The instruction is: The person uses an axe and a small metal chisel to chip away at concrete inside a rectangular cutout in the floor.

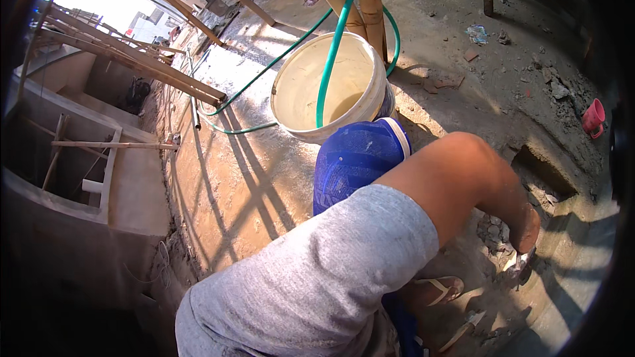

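Observation:
My left arm, in a grey short sleeve, reaches across my bent knee in blue shorts (354, 152). From the raised elbow the forearm drops to the right. My left hand (526, 230) is low over the wet grey ground, its fingers closed and mostly hidden. Just below it shows a small whitish and dark object (516, 263), perhaps held; its kind is unclear. Broken rubble (493, 231) lies beside the hand. Under my arm, a sandalled foot (440, 289) rests on the ground. My right hand does not show.
Beyond my knee stands a large whitish bucket (301, 133) with a green hose (334, 53) hanging in it. Wooden posts (369, 0) rise behind. At right are a rectangular hole (542, 172) and a pink cup (594, 118). Leftward, the floor drops to a walled pit (49, 178).

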A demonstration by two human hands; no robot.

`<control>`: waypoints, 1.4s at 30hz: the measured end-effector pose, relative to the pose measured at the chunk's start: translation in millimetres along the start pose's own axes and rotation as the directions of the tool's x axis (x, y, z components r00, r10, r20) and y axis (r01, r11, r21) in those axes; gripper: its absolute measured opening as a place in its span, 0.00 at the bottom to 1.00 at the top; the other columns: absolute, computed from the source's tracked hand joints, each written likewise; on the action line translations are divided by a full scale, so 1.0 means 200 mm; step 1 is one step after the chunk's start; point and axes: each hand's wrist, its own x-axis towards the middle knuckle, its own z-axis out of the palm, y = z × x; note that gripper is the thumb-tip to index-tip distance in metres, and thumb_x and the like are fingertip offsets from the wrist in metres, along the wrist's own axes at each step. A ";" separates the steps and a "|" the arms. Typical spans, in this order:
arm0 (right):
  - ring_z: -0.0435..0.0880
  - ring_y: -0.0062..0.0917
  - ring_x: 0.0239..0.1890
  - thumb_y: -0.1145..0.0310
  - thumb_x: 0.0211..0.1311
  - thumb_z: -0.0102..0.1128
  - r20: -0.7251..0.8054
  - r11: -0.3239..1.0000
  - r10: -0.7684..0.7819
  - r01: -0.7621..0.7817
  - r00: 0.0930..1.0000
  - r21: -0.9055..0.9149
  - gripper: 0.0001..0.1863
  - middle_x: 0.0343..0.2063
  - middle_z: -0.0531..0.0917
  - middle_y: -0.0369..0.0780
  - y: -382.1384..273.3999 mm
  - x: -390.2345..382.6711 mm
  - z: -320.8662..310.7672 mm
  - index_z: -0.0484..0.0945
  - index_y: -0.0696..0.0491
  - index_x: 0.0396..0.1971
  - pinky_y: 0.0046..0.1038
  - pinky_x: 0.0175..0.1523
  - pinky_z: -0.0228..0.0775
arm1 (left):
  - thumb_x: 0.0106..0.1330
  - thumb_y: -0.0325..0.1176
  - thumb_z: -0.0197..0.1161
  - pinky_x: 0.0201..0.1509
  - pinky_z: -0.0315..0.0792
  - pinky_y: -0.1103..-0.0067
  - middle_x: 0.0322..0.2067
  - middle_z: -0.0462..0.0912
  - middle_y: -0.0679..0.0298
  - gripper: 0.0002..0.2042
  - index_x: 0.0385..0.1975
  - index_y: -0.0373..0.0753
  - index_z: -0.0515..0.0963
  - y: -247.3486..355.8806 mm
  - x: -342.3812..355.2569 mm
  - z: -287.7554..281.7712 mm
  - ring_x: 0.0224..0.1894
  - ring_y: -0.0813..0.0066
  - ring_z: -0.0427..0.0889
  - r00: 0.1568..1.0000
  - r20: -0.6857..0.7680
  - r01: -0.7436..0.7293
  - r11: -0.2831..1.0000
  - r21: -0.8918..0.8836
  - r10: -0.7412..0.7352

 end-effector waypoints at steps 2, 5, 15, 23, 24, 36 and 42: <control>0.69 0.20 0.17 0.62 0.64 0.61 0.018 0.999 -0.015 0.015 1.000 -0.030 0.31 0.29 0.80 0.43 -0.01 0.00 -0.02 0.57 0.49 0.62 0.25 0.21 0.62 | 0.68 0.34 0.60 0.53 0.76 0.64 0.46 0.86 0.49 0.12 0.43 0.36 0.85 -0.13 -0.19 -0.10 0.48 0.54 0.83 0.996 0.015 0.083 0.994 -0.069 -0.082; 0.68 0.20 0.17 0.61 0.65 0.61 -0.030 0.999 -0.019 0.018 0.999 -0.038 0.33 0.30 0.80 0.43 -0.02 -0.02 -0.08 0.54 0.47 0.64 0.25 0.20 0.61 | 0.68 0.35 0.60 0.51 0.76 0.64 0.44 0.86 0.51 0.11 0.44 0.39 0.84 -0.09 -0.63 -0.47 0.47 0.55 0.83 0.995 0.099 -0.054 0.968 0.245 0.030; 0.62 0.19 0.15 0.55 0.68 0.59 -0.021 0.994 -0.052 0.049 0.998 -0.101 0.42 0.31 0.79 0.46 -0.03 -0.05 -0.17 0.45 0.43 0.73 0.26 0.17 0.56 | 0.62 0.37 0.63 0.45 0.78 0.62 0.35 0.87 0.63 0.08 0.38 0.49 0.84 -0.11 -1.66 -0.20 0.43 0.60 0.87 0.932 -0.040 0.362 0.913 0.189 -0.362; 0.62 0.24 0.16 0.53 0.68 0.59 -0.032 0.980 -0.113 0.106 0.993 -0.170 0.42 0.32 0.78 0.48 0.05 -0.01 -0.29 0.44 0.42 0.74 0.28 0.18 0.56 | 0.61 0.34 0.60 0.65 0.71 0.60 0.37 0.83 0.66 0.09 0.40 0.50 0.80 -0.15 -1.86 0.00 0.44 0.66 0.86 0.885 -0.049 0.447 0.812 0.376 -0.464; 0.65 0.28 0.19 0.55 0.67 0.61 -0.066 0.971 -0.135 0.119 0.989 -0.206 0.37 0.31 0.79 0.48 0.07 0.01 -0.33 0.49 0.44 0.68 0.31 0.21 0.58 | 0.60 0.32 0.60 0.64 0.72 0.61 0.37 0.83 0.67 0.10 0.42 0.50 0.80 -0.16 -1.85 -0.05 0.45 0.66 0.85 0.877 -0.024 0.443 0.787 0.429 -0.480; 0.83 0.53 0.38 0.61 0.61 0.67 -0.038 0.673 -0.280 0.167 0.959 -0.720 0.16 0.30 0.83 0.52 -0.19 0.34 -0.58 0.78 0.52 0.45 0.44 0.42 0.76 | 0.61 0.28 0.57 0.77 0.57 0.55 0.45 0.85 0.65 0.05 0.35 0.44 0.78 0.09 -2.04 -0.34 0.54 0.64 0.83 0.775 -0.193 0.631 0.715 0.301 -0.602; 0.85 0.50 0.39 0.57 0.60 0.66 0.115 0.334 -0.482 0.303 0.869 -0.893 0.21 0.30 0.84 0.49 -0.44 0.57 -0.62 0.77 0.49 0.51 0.46 0.44 0.77 | 0.61 0.27 0.60 0.80 0.51 0.52 0.48 0.86 0.61 0.06 0.37 0.40 0.78 0.20 -2.22 -0.45 0.56 0.61 0.82 0.728 -0.236 0.685 0.665 0.299 -0.643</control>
